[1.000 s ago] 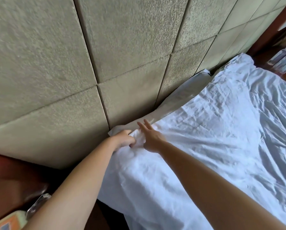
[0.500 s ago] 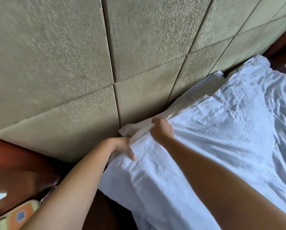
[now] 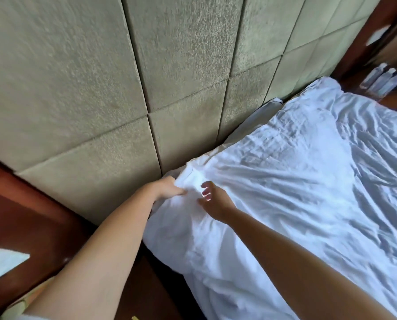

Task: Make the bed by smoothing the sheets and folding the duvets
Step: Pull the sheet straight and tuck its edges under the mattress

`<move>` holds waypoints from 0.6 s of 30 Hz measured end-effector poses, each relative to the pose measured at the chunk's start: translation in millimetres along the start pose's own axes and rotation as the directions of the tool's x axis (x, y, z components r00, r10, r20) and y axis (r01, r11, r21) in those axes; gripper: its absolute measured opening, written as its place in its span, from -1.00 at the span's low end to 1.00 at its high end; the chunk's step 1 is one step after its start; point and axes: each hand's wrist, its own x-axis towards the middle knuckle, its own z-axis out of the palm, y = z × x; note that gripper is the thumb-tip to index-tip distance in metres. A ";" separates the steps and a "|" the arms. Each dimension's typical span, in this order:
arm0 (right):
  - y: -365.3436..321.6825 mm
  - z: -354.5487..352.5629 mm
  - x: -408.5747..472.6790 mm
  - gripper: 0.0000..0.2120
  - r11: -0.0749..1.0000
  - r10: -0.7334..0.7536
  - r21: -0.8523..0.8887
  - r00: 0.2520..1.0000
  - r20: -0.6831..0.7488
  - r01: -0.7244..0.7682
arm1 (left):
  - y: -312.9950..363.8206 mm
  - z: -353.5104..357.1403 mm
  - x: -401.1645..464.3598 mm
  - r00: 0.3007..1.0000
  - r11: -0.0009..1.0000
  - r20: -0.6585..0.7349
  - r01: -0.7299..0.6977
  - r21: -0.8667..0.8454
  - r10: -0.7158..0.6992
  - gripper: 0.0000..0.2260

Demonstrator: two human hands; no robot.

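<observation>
Left hand (image 3: pixel 167 189) is gripping the white sheet (image 3: pixel 285 204) corner beside the padded headboard (image 3: pixel 100 88); right hand (image 3: pixel 213 199) is hovering, grip loosely open, holding nothing.

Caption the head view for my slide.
Left hand grips the white sheet corner by the padded headboard; right hand hovers open.

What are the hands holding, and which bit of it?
The left hand pinches the white sheet at its bunched corner by the padded headboard. The right hand is open beside it, holding nothing.
</observation>
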 end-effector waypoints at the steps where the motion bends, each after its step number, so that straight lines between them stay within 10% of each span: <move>1: 2.6 -5.1 -15.0 -0.54 1.000 0.005 -0.003 0.999 0.042 -0.005 | 8.8 2.2 -12.6 1.000 0.999 -0.023 -0.018 -0.040 0.017 -0.50; 8: -0.9 -13.5 -117.4 0.13 0.990 0.060 -0.129 0.997 0.047 -0.053 | 68.8 41.3 -99.1 0.969 0.939 -0.162 -0.224 -0.262 0.186 -0.54; 13: -11.0 -42.6 -147.2 -0.71 0.991 0.103 0.119 0.924 -0.369 -0.063 | 99.8 59.4 -142.5 0.924 0.815 -0.170 -0.383 -0.436 0.343 -0.68; 18: -5.8 -64.1 -159.4 -0.83 0.965 0.142 0.260 0.885 -0.444 -0.024 | 80.4 59.7 -154.1 0.897 0.895 -0.065 -0.441 -0.072 0.437 -0.33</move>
